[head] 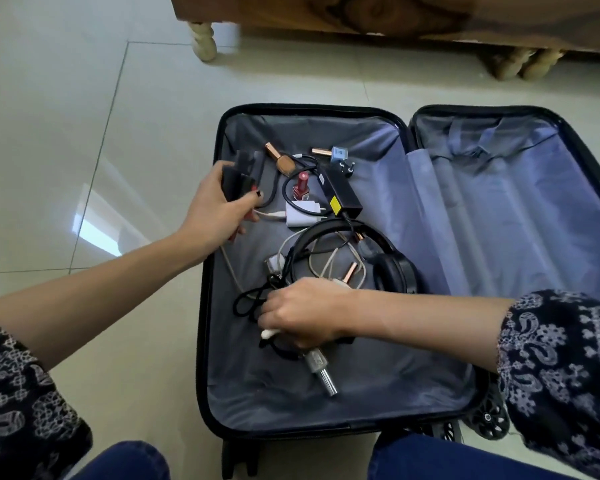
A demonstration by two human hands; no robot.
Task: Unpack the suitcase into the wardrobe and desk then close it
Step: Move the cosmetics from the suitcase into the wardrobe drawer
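Observation:
An open black suitcase (212, 306) lies on the tiled floor, both grey-lined halves flat. Its left half holds black headphones (392, 268), a black power adapter (343, 194), a white charger (300, 216), a red nail polish bottle (301, 189), rose-gold capped bottles (280, 159) and tangled cables (326, 268). My left hand (219, 209) grips a small black device at the left wall of that half. My right hand (302, 313) is curled around a bundle of black and white cables, with a clear silver-capped bottle (321, 370) sticking out below it. The right half (499, 220) is bare lining.
A wooden piece of furniture (326, 12) on turned cream legs (205, 39) stands just beyond the suitcase. Glossy tile floor (66, 133) spreads to the left. My knees in blue jeans (125, 462) sit at the bottom edge. Suitcase wheels (489, 419) show at lower right.

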